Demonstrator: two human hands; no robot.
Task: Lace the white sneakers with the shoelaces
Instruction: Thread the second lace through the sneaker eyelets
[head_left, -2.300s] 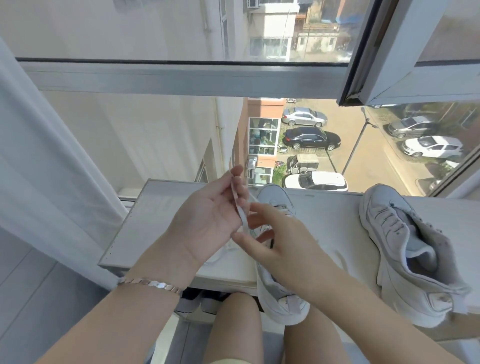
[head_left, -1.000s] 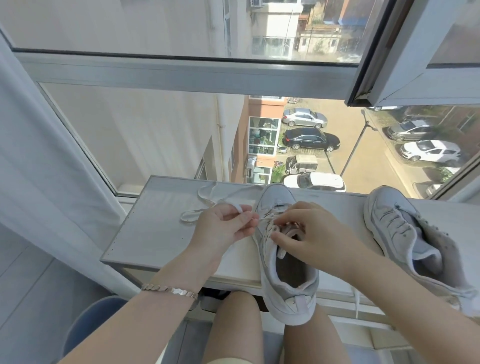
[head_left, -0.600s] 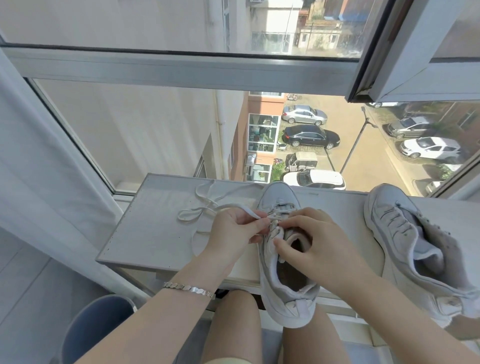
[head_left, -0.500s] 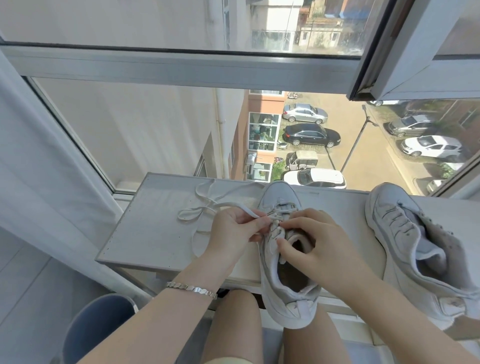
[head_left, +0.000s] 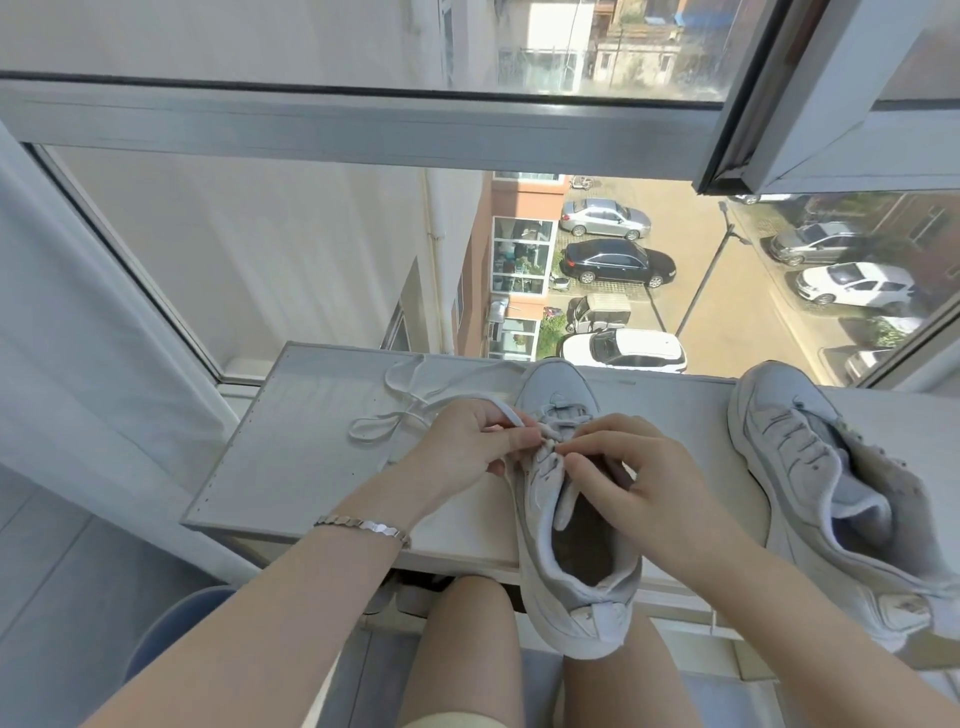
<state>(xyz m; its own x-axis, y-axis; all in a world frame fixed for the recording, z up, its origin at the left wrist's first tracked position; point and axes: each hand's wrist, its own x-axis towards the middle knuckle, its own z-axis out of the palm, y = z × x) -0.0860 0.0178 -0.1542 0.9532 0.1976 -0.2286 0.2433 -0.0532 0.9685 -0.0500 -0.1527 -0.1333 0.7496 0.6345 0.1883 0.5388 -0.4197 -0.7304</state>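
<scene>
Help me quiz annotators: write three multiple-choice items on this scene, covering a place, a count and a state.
1. Where does the shoelace's slack lie? A on the window ledge, left of the centre sneaker; B inside a sneaker; C on the floor.
2. How many sneakers rest on the ledge? A one; B two; C three.
3. What is the left hand doing? A lying flat; B pinching the shoelace; C hanging idle.
A, loops lie there; B, centre sneaker plus right sneaker; B, lace leaves its grip.
</scene>
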